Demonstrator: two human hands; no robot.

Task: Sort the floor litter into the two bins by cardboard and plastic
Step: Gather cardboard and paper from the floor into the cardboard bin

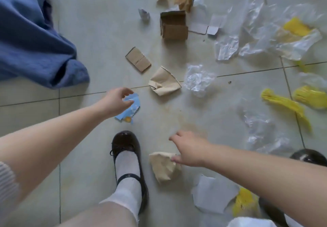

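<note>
Litter is spread over a pale tiled floor. My left hand [115, 101] hovers with fingers apart just over a blue printed card scrap [130, 110]; whether it touches the scrap I cannot tell. My right hand [188, 148] reaches left above a crumpled tan paper piece [164, 166], fingers spread, holding nothing. Further off lie a brown cardboard box [174, 25], a flat cardboard piece [138, 59], another crumpled tan piece [163, 81], a clear plastic wad [198, 79], clear bags [261, 28] and yellow plastic strips [284, 102]. No bin is in view.
Blue cloth [31, 37] is bunched at the upper left. My foot in a dark shoe [127, 148] stands between my arms, a second shoe [307, 157] at the right edge. White paper [212, 193] and yellow plastic [245, 200] lie at the lower right.
</note>
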